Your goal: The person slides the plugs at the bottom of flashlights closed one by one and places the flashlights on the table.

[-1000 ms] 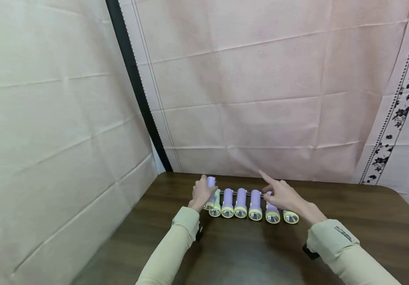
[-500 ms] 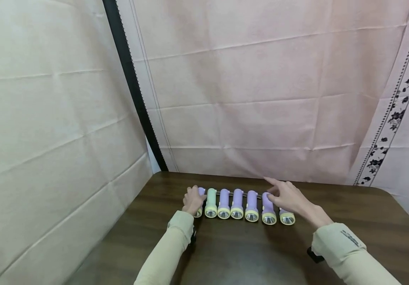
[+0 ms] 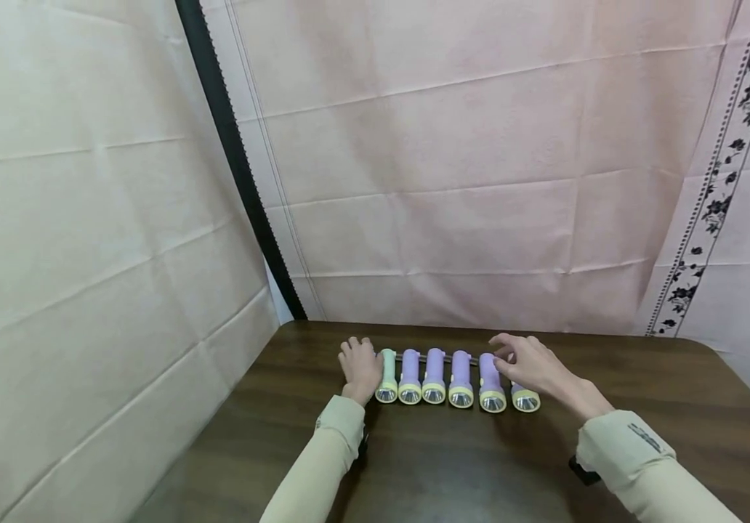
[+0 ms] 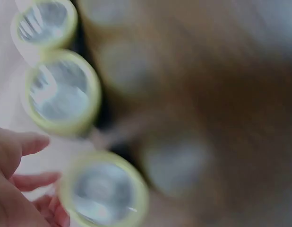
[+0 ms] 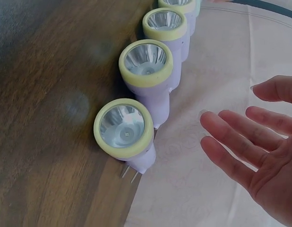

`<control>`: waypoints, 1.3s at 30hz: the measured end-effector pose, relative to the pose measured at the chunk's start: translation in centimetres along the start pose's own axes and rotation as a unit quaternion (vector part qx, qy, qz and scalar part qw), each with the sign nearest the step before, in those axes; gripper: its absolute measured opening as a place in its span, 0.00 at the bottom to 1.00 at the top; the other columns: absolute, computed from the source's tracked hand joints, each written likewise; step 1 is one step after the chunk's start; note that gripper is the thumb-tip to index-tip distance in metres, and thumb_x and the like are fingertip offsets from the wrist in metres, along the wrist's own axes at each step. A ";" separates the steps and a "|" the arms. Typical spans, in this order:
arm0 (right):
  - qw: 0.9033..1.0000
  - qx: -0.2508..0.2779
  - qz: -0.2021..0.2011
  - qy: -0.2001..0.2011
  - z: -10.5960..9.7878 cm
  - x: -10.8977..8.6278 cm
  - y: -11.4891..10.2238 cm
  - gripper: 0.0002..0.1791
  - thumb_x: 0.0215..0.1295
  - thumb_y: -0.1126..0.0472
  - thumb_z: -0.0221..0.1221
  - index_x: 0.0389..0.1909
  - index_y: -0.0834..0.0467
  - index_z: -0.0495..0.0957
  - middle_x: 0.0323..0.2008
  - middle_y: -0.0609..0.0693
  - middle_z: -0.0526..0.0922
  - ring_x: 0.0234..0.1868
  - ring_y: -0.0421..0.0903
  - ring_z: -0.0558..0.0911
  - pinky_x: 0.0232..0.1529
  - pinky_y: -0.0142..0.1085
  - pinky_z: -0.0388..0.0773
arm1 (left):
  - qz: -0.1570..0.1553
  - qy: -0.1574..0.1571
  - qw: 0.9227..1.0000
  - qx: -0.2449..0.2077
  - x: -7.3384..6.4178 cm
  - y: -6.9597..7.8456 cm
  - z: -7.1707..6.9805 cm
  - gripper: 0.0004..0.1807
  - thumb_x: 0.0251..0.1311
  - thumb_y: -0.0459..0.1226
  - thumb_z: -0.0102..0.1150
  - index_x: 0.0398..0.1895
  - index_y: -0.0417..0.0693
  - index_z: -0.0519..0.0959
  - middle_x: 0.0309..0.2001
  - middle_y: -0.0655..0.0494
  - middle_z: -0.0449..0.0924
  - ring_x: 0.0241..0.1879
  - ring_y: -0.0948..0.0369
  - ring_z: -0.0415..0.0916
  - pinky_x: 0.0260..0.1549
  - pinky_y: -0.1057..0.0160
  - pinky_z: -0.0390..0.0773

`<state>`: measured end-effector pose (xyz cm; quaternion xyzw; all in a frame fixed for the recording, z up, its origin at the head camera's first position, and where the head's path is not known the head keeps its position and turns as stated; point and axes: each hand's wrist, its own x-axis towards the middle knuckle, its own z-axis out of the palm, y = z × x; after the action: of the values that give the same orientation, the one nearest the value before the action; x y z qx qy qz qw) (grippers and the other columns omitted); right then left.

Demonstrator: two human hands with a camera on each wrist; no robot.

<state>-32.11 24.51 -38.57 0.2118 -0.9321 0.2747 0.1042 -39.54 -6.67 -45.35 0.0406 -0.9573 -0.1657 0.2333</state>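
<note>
A row of flashlights lies on the brown table, lenses toward me. A mint flashlight (image 3: 388,374) is near the left end, with several purple ones such as the middle purple flashlight (image 3: 434,374) to its right. My left hand (image 3: 360,368) covers the row's left end, fingers extended forward; in the left wrist view its fingers lie beside the nearest flashlight (image 4: 104,189). My right hand (image 3: 532,362) hovers over the right end, partly hiding the rightmost flashlight (image 3: 525,399). In the right wrist view that hand (image 5: 264,146) has its fingers spread, apart from the flashlights.
Two metal prongs (image 5: 128,173) stick out of the rightmost flashlight. The wooden table (image 3: 453,465) ends at the back against a pale cloth (image 3: 466,218). Another cloth (image 3: 120,290) hangs along the left side.
My left hand set a purple flashlight down left of the mint one, and its fingers have since straightened over it. My right hand stays near the right end, index finger now less outstretched.
</note>
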 end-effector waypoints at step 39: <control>0.997 -0.028 -0.047 0.055 1.8 0.4 -3.0 0.35 0.58 0.68 0.55 0.69 0.54 0.65 0.55 0.57 0.77 0.38 0.45 0.81 0.34 0.36 0.74 | 0.045 0.002 0.996 -0.080 -1.8 7.7 -5.3 0.17 0.42 0.37 0.72 0.30 0.38 0.74 0.29 0.42 0.78 0.31 0.44 0.80 0.25 0.49 0.77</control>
<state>-31.28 21.13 -38.55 0.2365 -0.9214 0.2545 0.1741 -35.53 -0.74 -39.17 -0.0213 -0.9414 -0.2312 0.2447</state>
